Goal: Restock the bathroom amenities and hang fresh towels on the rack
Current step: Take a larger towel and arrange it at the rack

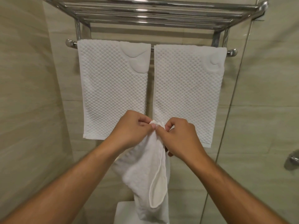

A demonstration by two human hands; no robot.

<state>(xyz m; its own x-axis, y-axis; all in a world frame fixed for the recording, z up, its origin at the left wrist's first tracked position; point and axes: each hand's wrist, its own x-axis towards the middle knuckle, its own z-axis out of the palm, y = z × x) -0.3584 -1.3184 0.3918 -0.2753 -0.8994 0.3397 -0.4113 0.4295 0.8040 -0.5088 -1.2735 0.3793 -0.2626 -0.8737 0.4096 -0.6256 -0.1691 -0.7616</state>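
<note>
Nearest, the left hand [131, 126] and right hand [178, 135] pinch, thumb against fingers, the top edge of a limp white terry towel [145, 173] that hangs between the forearms. Beyond, two white waffle-textured towels [113, 88] drape side by side over the chrome wall rack's rail [71, 43].

Rack [145, 13]: polished metal, chrome look, mirror-glossy tubes with bright highlights. Left hung towel [111, 88] and right hung towel [187, 94]: white cloth, matt, raised waffle-dot weave, plus smooth flat-woven curved patches near the top right corner of each. Third towel [142, 172], lower middle: white terry cloth, fluffy, matt, with a smooth flat hem band. Wall tiles [24, 94]: beige, stone look, smooth, slight satin sheen. Glass panel [258, 110] on the right: clear, glossy. Wall fitting [292, 160] far right: shiny metal. White object [124, 212] at bottom: smooth, hard-looking, faint gloss.
</note>
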